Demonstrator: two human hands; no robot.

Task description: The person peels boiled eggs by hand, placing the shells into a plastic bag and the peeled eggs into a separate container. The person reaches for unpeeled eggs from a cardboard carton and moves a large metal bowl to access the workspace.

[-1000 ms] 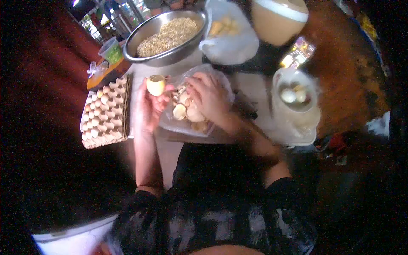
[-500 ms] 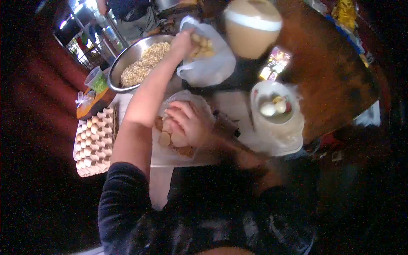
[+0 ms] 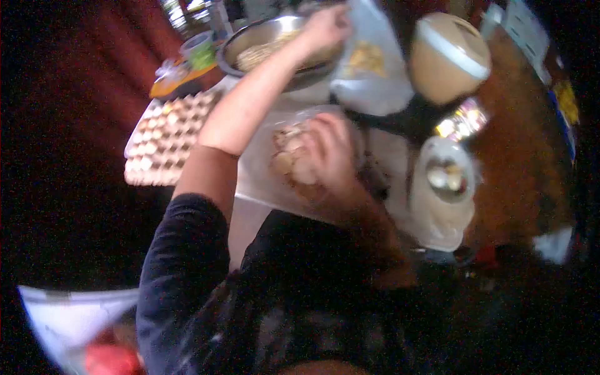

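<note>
My left hand [image 3: 329, 28] reaches far forward, its fingers curled at the upper left edge of a white plastic bag [image 3: 374, 94] with yellowish pieces [image 3: 367, 59] inside. The grip looks closed on the bag's edge, though motion blurs it. Nearer to me, my right hand [image 3: 337, 153] bends its fingers over pale, round, shell-like pieces [image 3: 284, 164] on a clear plastic sheet or bag. Whatever lies under those fingers is hidden. Behind my left forearm stands a steel bowl [image 3: 228, 53] of small beige pieces.
An egg tray [image 3: 165, 140] holding several eggs lies at left, near a green-filled cup [image 3: 200, 53]. To the right are a beige container [image 3: 447, 59], a shiny packet [image 3: 462, 122], and a bowl [image 3: 470, 181] with whitish, egg-like things.
The view has swung, shifting the table things rightward and mostly upward. My left hand has moved from the bag's opening to its upper left edge. My right hand stays over the pieces.
</note>
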